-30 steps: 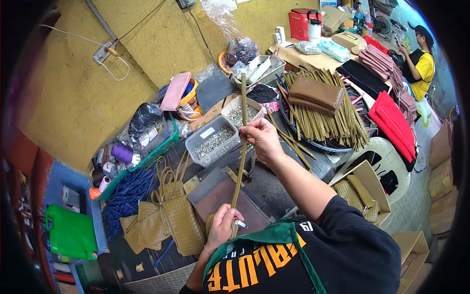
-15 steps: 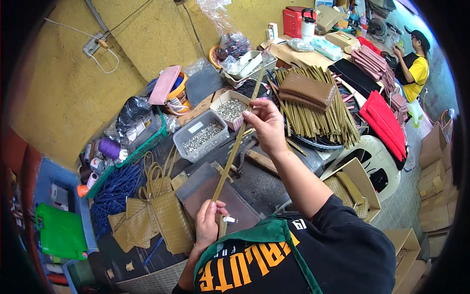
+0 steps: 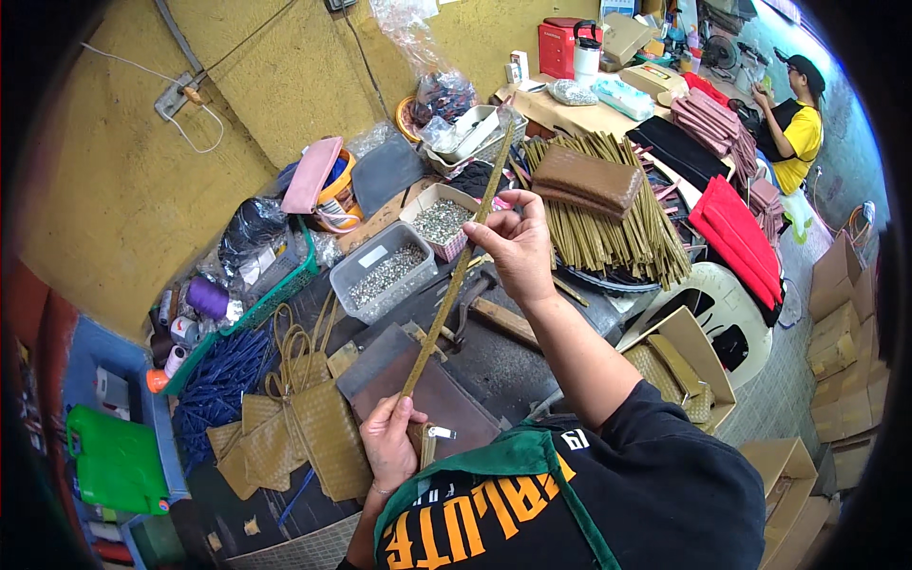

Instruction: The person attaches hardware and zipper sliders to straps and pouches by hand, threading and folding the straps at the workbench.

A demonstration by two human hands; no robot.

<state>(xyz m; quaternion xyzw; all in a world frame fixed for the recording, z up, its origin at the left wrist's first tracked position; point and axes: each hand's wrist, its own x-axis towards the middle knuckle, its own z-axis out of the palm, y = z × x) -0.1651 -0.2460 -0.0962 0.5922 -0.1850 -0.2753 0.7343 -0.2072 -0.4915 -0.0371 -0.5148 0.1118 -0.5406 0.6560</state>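
Observation:
A long, narrow olive-brown strap (image 3: 443,312) runs slantwise up in front of my body, over the dark worktable. My left hand (image 3: 388,445) is closed around its lower part, close to my apron. Beside those fingers a metal clasp (image 3: 441,432) shows on a folded strap piece. Higher up, my right hand (image 3: 516,249) pinches the strap between thumb and fingers, and its free end points away past that hand. Below and behind the strap lie two tubs of small metal fittings, a clear one (image 3: 344,302) and a pink-and-white one (image 3: 446,251).
Olive woven pouches (image 3: 328,432) lie left of my left hand, near blue strips (image 3: 220,385). A brown woven wallet (image 3: 587,180) rests on a heap of olive strips (image 3: 655,242). A hammer (image 3: 503,319) lies mid-table. Another person (image 3: 803,142) sits far right.
The strap and both hands shift slightly left in the picture, much as the whole scene does. Both hands keep their hold on the strap.

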